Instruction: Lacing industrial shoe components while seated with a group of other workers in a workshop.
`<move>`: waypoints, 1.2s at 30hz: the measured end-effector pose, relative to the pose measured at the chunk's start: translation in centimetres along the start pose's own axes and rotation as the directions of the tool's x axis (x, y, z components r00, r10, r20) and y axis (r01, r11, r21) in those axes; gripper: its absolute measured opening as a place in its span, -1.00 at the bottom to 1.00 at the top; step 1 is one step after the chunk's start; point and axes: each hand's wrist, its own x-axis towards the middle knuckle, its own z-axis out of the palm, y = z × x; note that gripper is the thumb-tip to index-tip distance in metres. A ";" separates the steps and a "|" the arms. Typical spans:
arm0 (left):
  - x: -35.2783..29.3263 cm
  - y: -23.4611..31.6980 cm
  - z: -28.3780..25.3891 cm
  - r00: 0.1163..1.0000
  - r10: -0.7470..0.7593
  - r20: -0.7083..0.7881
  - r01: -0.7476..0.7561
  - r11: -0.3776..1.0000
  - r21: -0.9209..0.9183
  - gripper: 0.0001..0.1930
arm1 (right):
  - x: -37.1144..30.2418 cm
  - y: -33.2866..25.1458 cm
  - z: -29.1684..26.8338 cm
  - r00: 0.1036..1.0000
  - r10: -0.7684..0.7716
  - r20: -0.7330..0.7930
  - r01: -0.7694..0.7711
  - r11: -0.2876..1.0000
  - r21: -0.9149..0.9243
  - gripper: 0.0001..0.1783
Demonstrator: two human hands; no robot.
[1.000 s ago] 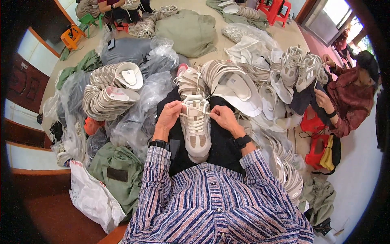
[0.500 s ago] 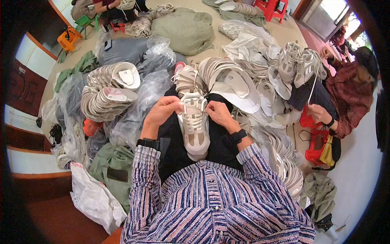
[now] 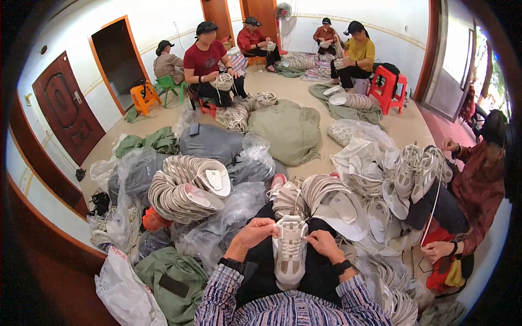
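On my lap lies a cream and beige sneaker upper (image 3: pixel 290 256), its toe toward me and laces criss-crossed down its front. My left hand (image 3: pixel 255 234) is closed in a pinch on a shoelace at the upper's top left edge. At the top right edge, my right hand (image 3: pixel 324 244) pinches the lace too, with fingertips pressed together. The lace ends are too small to make out. Just beyond the upper, against my knees, sit a nested row of similar uppers (image 3: pixel 289 202) and a larger curved stack (image 3: pixel 333 202).
Left of me, bundled uppers (image 3: pixel 187 190) lie on clear plastic bags (image 3: pixel 228 212). A green cloth sack (image 3: pixel 171 277) and a white bag (image 3: pixel 128 288) are nearby. At right a co-worker (image 3: pixel 478 185) pulls a long lace. Several people sit farther back, near a red stool (image 3: pixel 387 89).
The view has tilted up, bringing the far room and seated people into sight. Both my hands stay at the top of the sneaker upper, pinching at its two sides.
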 end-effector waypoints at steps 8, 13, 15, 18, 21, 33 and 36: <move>2.7 1.1 1.7 0.942 -0.335 -0.003 0.335 0.940 0.057 -0.74 | -0.3 2.2 -0.1 1.000 -0.017 -0.023 0.017 1.000 -0.013 -0.74; 2.8 1.4 -0.4 0.983 -0.172 0.055 0.148 0.941 0.303 -0.81 | 0.1 3.1 -0.1 0.980 -0.178 -0.094 0.177 0.984 -0.022 -0.73; 2.0 1.8 -1.9 0.910 -0.388 -0.145 0.412 0.812 0.415 -0.83 | -0.1 2.9 -1.0 1.000 -0.012 -0.025 0.013 0.999 0.038 -0.76; 1.6 -0.3 -3.8 0.954 -0.139 -0.266 0.298 0.537 0.789 -0.85 | -0.4 2.4 -1.9 0.995 0.101 0.018 -0.102 0.989 0.110 -0.79; 3.2 -1.7 -3.0 0.978 0.207 -0.039 0.015 0.113 0.993 -0.83 | -0.5 3.3 -1.0 0.993 -0.016 -0.119 0.003 0.994 -0.111 -0.83; 4.8 -7.5 0.7 0.993 0.079 0.093 -0.088 -0.062 0.994 -0.96 | 3.4 3.1 -1.3 0.925 -0.377 0.056 0.375 0.926 0.045 -0.80; 4.7 -7.4 0.7 0.981 0.189 0.034 -0.056 0.109 0.992 -0.95 | 2.5 3.4 -0.9 0.952 -0.305 0.027 0.300 0.947 0.117 -0.78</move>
